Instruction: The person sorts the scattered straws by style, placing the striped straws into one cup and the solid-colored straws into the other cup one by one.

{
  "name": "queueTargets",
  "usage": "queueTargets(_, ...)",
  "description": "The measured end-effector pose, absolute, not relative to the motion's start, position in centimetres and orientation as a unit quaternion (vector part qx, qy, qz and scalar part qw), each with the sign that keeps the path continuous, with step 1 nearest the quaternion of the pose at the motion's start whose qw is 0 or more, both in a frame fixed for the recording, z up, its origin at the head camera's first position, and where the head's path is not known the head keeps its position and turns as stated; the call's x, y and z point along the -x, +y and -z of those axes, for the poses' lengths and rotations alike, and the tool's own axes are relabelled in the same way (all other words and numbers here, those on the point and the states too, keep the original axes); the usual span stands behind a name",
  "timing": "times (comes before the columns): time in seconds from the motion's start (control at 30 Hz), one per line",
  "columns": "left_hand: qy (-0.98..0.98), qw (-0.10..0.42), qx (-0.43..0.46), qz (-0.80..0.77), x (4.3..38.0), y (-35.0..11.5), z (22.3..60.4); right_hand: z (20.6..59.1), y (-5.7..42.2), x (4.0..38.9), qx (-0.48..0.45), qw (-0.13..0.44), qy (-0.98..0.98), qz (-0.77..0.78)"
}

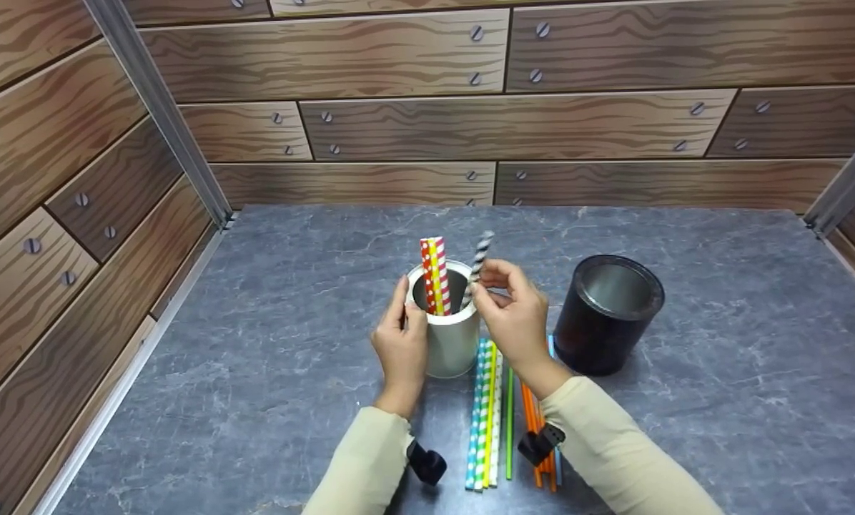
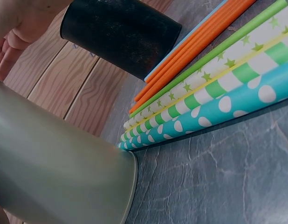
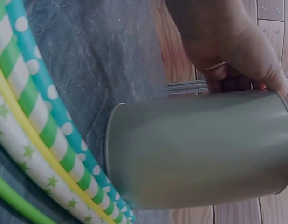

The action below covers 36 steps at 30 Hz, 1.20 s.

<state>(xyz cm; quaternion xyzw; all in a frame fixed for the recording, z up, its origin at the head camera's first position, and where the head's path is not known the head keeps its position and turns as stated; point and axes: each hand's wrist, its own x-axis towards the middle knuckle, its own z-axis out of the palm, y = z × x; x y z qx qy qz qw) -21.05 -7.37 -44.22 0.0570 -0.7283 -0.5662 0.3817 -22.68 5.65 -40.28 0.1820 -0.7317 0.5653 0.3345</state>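
Note:
A pale grey can (image 1: 452,354) stands upright on the table, and my left hand (image 1: 401,354) grips its left side, thumb near the rim. Inside it lean paper straws: red with white dots (image 1: 428,275), plain yellow (image 1: 437,286) and pink-and-white striped (image 1: 442,268). My right hand (image 1: 519,318) pinches a black-and-white striped straw (image 1: 482,250) at the can's right rim. That straw tilts to the right, its lower end within the can's mouth. The right wrist view shows the left hand's thumb (image 3: 274,79) at the can's rim.
A black can (image 1: 595,340) stands upright to the right of my right hand. In front of the grey can lie several straws: blue dotted (image 2: 204,116), green-and-white striped (image 2: 214,88), white with stars (image 2: 207,74), yellow, green (image 1: 509,429), orange (image 1: 547,479) and light blue. Wood-patterned walls (image 1: 399,129) surround the table.

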Motion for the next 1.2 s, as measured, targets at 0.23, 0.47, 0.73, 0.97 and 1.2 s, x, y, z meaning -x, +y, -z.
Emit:
queueTargets(0.23, -0.729, 0.376, -0.06, 0.569, 21.1, -7.4, 44.1, 40.4, 6.0, 22.4, -0.172, 0.342, -0.738, -0.555)
queueTargets(0.47, -0.731, 0.36, -0.051, 0.577, 20.9, -7.4, 44.1, 40.5, 6.9, 21.8, -0.142, 0.315, -0.738, -0.579)
queueTargets(0.73, -0.728, 0.373, -0.054, 0.573, 21.0, -7.4, 44.0, 42.2, 8.1, 20.2, -0.087, 0.236, -0.755, -0.606)
queueTargets(0.97, -0.723, 0.38, -0.054, 0.574, 21.0, -7.3, 44.2, 43.8, 8.9, 19.5, -0.057, 0.157, -0.8, -0.577)
queueTargets(1.2, -0.727, 0.382, -0.054, 0.568, 20.9, -7.4, 44.1, 45.1, 9.5, 19.0, -0.054, 0.095, -0.844, -0.525)
